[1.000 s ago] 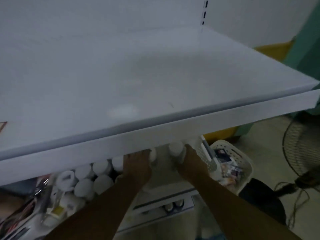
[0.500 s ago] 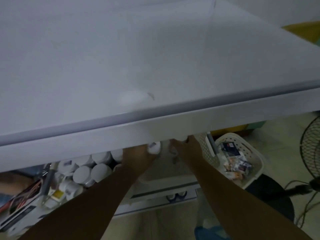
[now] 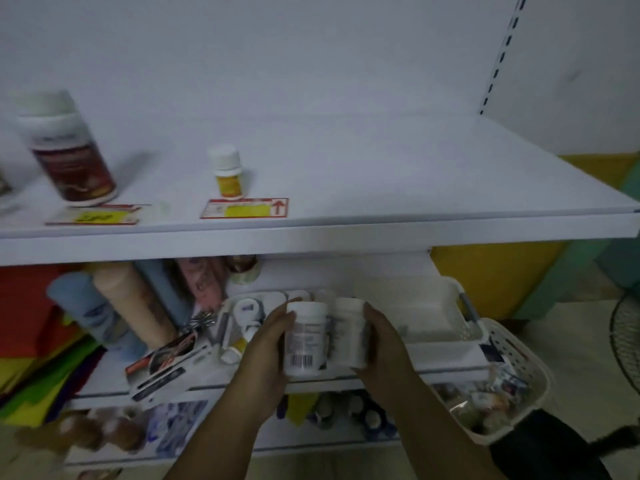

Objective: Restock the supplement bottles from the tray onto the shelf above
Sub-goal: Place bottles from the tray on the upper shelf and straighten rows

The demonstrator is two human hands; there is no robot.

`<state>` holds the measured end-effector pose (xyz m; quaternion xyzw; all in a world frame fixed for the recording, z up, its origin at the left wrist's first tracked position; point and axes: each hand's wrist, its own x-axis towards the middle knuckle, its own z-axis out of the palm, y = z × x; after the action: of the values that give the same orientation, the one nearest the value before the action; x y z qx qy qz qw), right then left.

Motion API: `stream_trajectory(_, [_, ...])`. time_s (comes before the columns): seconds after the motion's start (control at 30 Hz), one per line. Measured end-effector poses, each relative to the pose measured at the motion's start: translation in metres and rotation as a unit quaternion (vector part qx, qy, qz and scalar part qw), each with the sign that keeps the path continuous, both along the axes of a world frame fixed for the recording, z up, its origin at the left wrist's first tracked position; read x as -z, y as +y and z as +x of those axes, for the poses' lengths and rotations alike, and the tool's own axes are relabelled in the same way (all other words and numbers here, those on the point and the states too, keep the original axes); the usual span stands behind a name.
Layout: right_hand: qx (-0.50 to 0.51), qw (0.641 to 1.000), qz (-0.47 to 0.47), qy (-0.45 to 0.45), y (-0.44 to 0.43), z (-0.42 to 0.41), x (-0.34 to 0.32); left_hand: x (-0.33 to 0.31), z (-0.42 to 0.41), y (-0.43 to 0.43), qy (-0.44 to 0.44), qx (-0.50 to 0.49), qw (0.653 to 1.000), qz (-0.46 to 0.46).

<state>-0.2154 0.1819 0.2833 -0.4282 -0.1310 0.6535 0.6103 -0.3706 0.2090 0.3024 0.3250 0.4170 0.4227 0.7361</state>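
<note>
The left hand [image 3: 265, 344] wraps a white plastic supplement bottle with a barcode label [image 3: 304, 341], its grip closed round the side; the right hand [image 3: 381, 341] clasps a second white bottle [image 3: 348, 332], blurred, touching the first at its 3 o'clock; both bottles are upright, held in front of the white plastic tray [image 3: 433, 320] on the lower shelf; more white bottles [image 3: 247, 311] lie in the tray at 9 o'clock of the hands; the white metal shelf above [image 3: 381, 174] carries a small yellow-labelled bottle [image 3: 228, 173] and a large brown-labelled bottle [image 3: 67, 150], well apart; a white perforated basket [image 3: 512, 362] sits at 4 o'clock of the tray.
</note>
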Motion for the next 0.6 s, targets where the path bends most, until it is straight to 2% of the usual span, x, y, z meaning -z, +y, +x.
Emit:
stream_trajectory(0.13, [-0.058,0.995,0.038,-0.067,-0.023,-0.075,-0.042,-0.025,-0.066,-0.032,-0.024,-0.037,0.999,0.016])
stream_trajectory(0.23, [-0.100,0.988,0.051,-0.106,-0.044,-0.133,-0.067,-0.047,-0.119,-0.065,-0.001,-0.047,0.998,0.049])
stream_trajectory(0.43, [-0.173,0.973,0.141,-0.061,-0.074,-0.242,-0.106,-0.086,-0.241,-0.114,0.019,-0.099,0.987,0.123])
stream_trajectory(0.6, [-0.226,0.960,0.158,-0.044,-0.083,-0.311,-0.131,-0.109,-0.314,-0.139,0.014,-0.153,0.975,0.159])
